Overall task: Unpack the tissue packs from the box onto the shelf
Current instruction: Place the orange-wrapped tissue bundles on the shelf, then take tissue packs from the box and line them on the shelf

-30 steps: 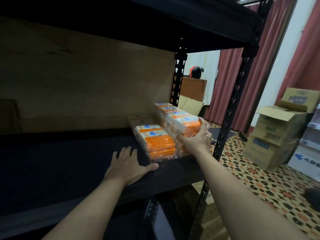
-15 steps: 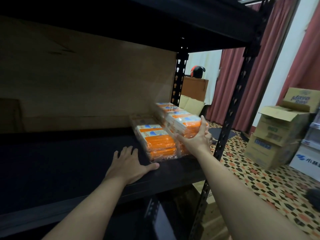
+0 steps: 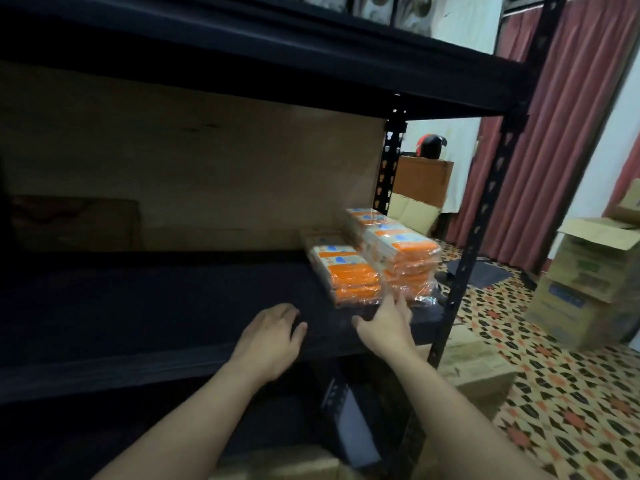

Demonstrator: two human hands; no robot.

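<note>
Left hand: the left hand [image 3: 270, 337] lies palm-down on the shelf board near its front edge, fingers loose, grasping nothing. If weight goes onto it, the board could flex or shake; the stacks beyond are what would suffer.

Right hand: the right hand [image 3: 386, 325] is spread and released, fingertips [image 3: 398, 301] at or just short of the plastic wrap of the nearest packs; motion blur keeps me from telling whether they touch. It grasps nothing. A careless brush here could drag the wrap and pull a pack forward off the edge.

Shelf: the shelf [image 3: 156, 306] is dark, with a long bare stretch to the left of the packs. The packs sit close to its right front corner, so they have little margin in front or on the right.

Tissue packs: the tissue packs [image 3: 377, 263] stand in two wrapped stacks side by side, touching, the right stack taller. Slippery wrap on an uneven stack looks likely to slide if another pack is set on top askew.

Upright post: the black upright [image 3: 479, 216] stands just right of the stacks and could snag a sleeve or a pack carried in.

Boxes: cardboard boxes [image 3: 585, 282] sit on the tiled floor [image 3: 554, 393] well apart to the right; which one feeds the task I cannot tell.
</note>
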